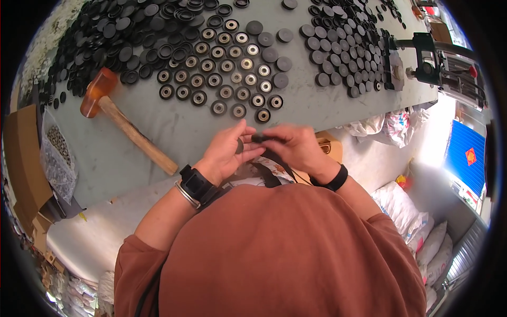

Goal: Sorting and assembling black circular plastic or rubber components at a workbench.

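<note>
- We see two bare hands meeting just off the near edge of a grey-green table [124,169].
- Our left hand [225,150] is cupped, palm partly up, holding one dark disc [240,146] against the palm side.
- Our right hand [302,150] is narrowed in a pinch on a small dark piece [257,138], beside the left fingertips; blur hides its exact shape.
- We judge the step in hand to be working or fitting this small piece by finger.
- The next move seems to call for a steady left palm and a careful right pinch, so that neither part slips.
- Counting, we find about thirty-one metal-centred black rings [226,92] lying flat in loose rows, beyond the hands.
- Six plain dark caps [284,64] lie along the right side of those rows, with another farther up.
- The left heap of black caps [124,54] and the right cluster [343,47] overlap too much for us to count.
- One mallet [100,92], orange-headed with a wooden handle, lies left of the rings.
</note>
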`<state>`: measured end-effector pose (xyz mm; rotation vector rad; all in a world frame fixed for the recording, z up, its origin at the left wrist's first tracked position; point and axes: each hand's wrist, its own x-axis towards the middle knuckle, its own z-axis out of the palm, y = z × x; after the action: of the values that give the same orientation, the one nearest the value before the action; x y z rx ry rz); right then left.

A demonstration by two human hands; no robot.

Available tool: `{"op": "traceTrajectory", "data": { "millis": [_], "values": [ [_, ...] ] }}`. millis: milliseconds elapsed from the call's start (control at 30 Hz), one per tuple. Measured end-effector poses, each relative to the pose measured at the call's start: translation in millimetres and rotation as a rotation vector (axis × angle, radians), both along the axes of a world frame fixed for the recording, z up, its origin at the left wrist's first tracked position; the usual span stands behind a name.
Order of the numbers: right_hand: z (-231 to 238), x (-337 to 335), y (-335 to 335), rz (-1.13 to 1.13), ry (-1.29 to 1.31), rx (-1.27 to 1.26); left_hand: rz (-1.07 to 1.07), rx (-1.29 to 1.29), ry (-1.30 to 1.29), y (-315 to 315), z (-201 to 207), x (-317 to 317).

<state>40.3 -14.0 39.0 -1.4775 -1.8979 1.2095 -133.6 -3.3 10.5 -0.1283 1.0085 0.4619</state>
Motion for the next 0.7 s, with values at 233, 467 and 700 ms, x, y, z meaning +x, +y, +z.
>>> {"op": "traceTrajectory", "data": {
  "millis": [233, 467, 700],
  "values": [
    [-27.7, 20.0, 30.0, -0.08, -0.419, 0.578, 0.045, -0.029, 0.01, 0.3, 1.5, -2.2],
    [-46.0, 16.7, 19.0, 0.085, -0.554, 0.578, 0.054, -0.039, 0.015, 0.5, -0.3, -4.6],
    [-45.8, 20.0, 11.5, 0.218, -0.739, 0.617, 0.087, -0.059, -0.02, 1.4, 0.7, -4.5]
  ]
}}
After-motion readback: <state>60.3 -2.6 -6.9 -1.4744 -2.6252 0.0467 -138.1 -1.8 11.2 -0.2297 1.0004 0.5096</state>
